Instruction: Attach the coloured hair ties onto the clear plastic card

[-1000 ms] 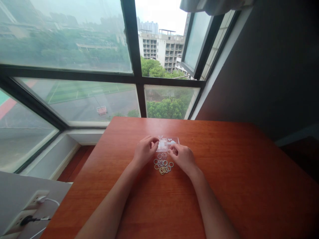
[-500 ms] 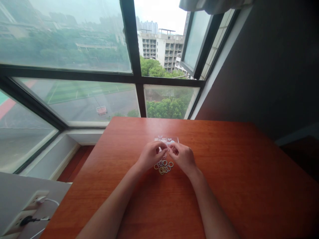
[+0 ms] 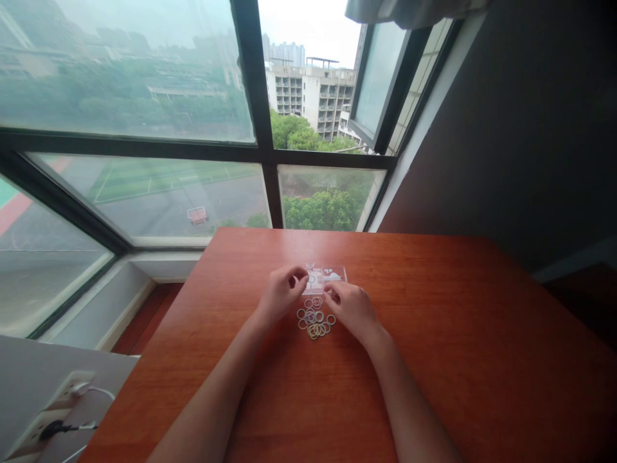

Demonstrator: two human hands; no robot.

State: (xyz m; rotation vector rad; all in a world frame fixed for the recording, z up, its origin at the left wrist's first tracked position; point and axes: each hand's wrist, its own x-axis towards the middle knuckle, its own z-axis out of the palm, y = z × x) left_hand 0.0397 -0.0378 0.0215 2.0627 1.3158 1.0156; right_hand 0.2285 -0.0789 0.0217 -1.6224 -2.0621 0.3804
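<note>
My left hand [image 3: 283, 290] is closed in a pinch over the left side of a clear plastic box [image 3: 341, 272]. At its fingertips shows a small thin ring [image 3: 312, 280], which it appears to grip. My right hand [image 3: 354, 310] has its thumb and fingers drawn together by the box's near right edge. Whatever those fingers hold, if anything, is too small to make out. Just below, between the hands, lies a loose pile of thin pale rings [image 3: 319, 316], in yellowish, pinkish and greyish tones, several overlapping.
All of this rests on a reddish-brown wooden table [image 3: 434, 334]. Beyond its far edge stands a dark-framed window [image 3: 267, 154] with one pane swung outward. A wall socket [image 3: 53, 424] with plugs and cables is at the lower left. A dark wall [image 3: 520, 128] rises on the right.
My hands have parted. The left moved left and slightly up, the right slightly down, uncovering more of the box and pile. A ring now shows by the left fingertips.
</note>
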